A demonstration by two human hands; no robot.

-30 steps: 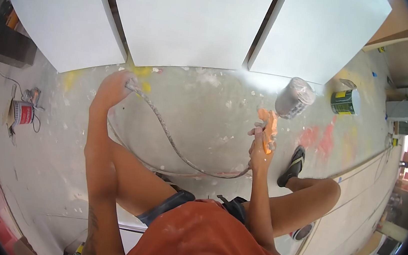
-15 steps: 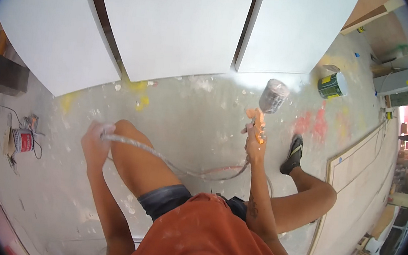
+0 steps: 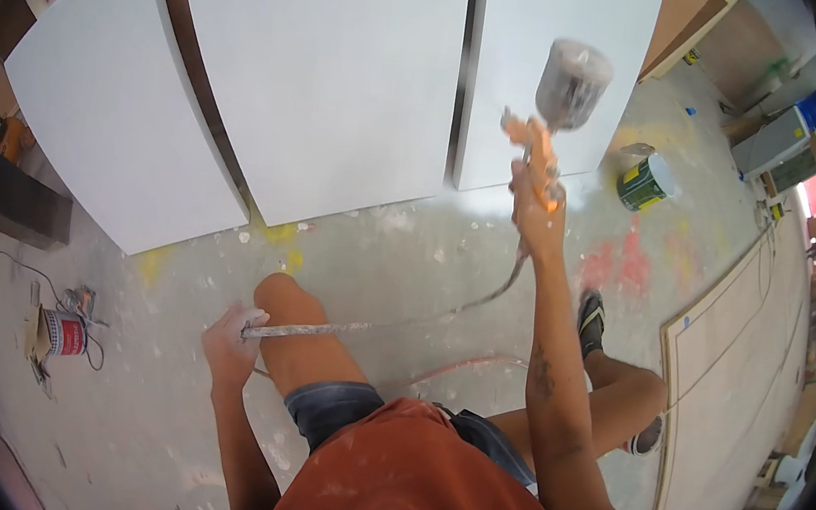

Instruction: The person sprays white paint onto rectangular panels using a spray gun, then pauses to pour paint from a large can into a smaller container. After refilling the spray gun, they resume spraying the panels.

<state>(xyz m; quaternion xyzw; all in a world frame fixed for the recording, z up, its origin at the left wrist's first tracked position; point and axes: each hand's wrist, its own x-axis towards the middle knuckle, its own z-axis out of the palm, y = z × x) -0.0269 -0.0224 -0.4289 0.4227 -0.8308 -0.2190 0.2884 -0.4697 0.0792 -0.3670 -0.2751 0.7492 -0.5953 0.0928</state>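
My right hand (image 3: 537, 219) is wrapped round the handle of an orange spray gun (image 3: 540, 159). A translucent, paint-smeared cup (image 3: 574, 85) sits on top of the gun, in front of the right white panel (image 3: 525, 27). From the gun's handle a paint-spattered hose (image 3: 314, 329) runs down and across to the left. My left hand (image 3: 233, 344) is closed round that hose beside my left knee. Two more white panels, the middle one (image 3: 318, 74) and the left one (image 3: 123, 102), stand side by side with narrow dark gaps between them.
A dark green paint can (image 3: 646, 183) stands on the stained floor (image 3: 407, 265) at right. At left are a red-and-white can (image 3: 67, 333) with cables and a dark beam (image 3: 17, 200). A large board (image 3: 724, 392) lies along the right side.
My right hand has raised the spray gun up in front of the right panel. My left hand has moved right and down with the hose. The view has shifted slightly.
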